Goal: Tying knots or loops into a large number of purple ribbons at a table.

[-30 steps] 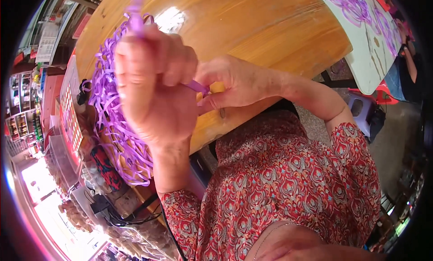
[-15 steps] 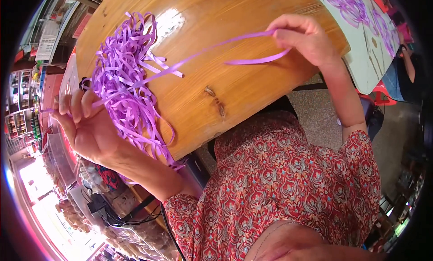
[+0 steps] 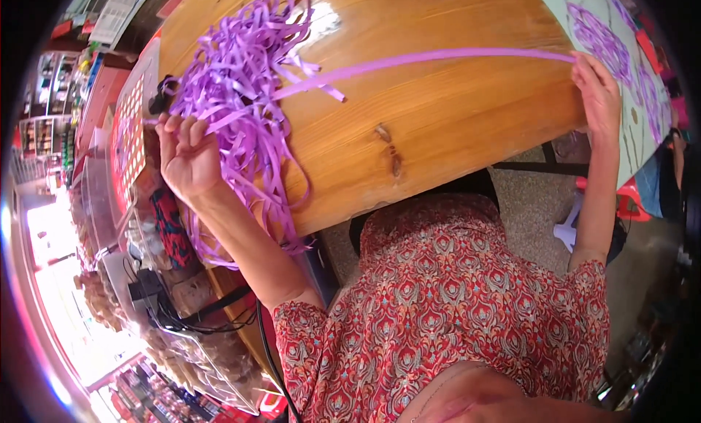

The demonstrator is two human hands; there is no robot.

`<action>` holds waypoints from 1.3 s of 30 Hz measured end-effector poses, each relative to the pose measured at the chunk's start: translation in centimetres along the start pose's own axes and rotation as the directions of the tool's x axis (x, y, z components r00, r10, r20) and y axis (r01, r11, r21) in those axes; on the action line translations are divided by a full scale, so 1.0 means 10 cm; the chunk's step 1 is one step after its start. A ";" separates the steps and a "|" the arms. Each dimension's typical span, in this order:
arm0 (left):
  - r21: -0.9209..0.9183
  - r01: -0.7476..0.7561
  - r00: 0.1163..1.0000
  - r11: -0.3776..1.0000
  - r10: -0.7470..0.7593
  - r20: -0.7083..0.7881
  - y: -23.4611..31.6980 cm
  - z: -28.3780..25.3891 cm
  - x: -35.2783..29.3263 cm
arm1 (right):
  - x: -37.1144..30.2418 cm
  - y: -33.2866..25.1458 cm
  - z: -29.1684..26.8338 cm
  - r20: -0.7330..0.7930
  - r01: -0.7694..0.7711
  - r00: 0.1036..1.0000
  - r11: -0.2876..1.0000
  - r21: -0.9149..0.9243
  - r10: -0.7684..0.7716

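A long purple ribbon (image 3: 438, 53) is stretched across the wooden table (image 3: 350, 182), bowing slightly upward. At the table's right edge, my right hand (image 3: 600, 96) is closed on it, pinching it between thumb and fingers. My left hand (image 3: 191, 156) is raised at the left with curled fingers, gripping the ribbon's other stretch; a short bit shows beyond the fingertips. Just past that hand lies a loose tangled heap of purple ribbons (image 3: 252, 94), with some strands hanging over the near edge. The stretched ribbon crosses in front of the heap, where its course is hard to follow.
A pale table (image 3: 637, 156) with more purple ribbon loops (image 3: 600, 43) stands at the right, with another person partly visible beside it. Black cables and an adapter (image 3: 150, 288) lie at lower left, near stocked shelves. A red stool (image 3: 632, 205) is at right.
My right hand has moved out to the right, drawing the ribbon longer and straighter; its loose tail no longer shows. My left hand still grips the ribbon. The view has shifted slightly.
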State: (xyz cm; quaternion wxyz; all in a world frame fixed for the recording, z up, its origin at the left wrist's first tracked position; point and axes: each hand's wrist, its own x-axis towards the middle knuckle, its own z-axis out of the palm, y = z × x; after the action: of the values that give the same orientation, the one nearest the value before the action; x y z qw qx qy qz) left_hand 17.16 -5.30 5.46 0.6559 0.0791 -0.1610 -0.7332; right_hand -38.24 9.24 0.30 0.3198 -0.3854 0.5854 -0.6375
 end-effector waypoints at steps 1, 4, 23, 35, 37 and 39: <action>0.037 0.004 1.000 0.999 -0.004 0.008 0.00 -0.01 -0.01 | 0.03 0.04 -0.04 0.010 0.026 1.000 1.000 -0.011 -0.026; 0.066 0.006 0.998 0.998 -0.001 -0.066 -0.07 -0.01 0.04 | 0.07 0.04 -0.10 0.003 0.050 0.999 0.998 0.031 -0.050; 0.022 0.231 0.973 0.973 -0.231 0.006 -1.01 0.44 -0.11 | -0.48 -0.18 2.06 0.719 0.821 0.525 0.495 -0.285 -0.455; 0.863 -0.505 0.670 -0.003 0.629 0.394 -0.91 0.81 -0.41 | -0.70 -0.06 2.67 0.783 0.689 0.438 0.724 0.022 -0.442; 0.840 -0.485 0.619 -0.242 0.583 0.525 -0.98 0.75 -0.51 | -0.71 -0.04 2.62 0.792 0.768 0.452 0.631 -0.111 -0.411; 0.795 -0.550 0.752 -0.257 0.262 0.605 -1.08 0.63 -0.57 | -0.75 -0.10 2.57 0.802 0.822 0.464 0.520 -0.231 -0.377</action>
State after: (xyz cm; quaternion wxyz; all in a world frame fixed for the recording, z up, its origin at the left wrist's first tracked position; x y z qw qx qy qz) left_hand 5.74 2.06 7.11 0.5687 0.3902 -0.7154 -0.1117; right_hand -12.17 2.97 0.89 0.1017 -0.8541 0.4069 -0.3075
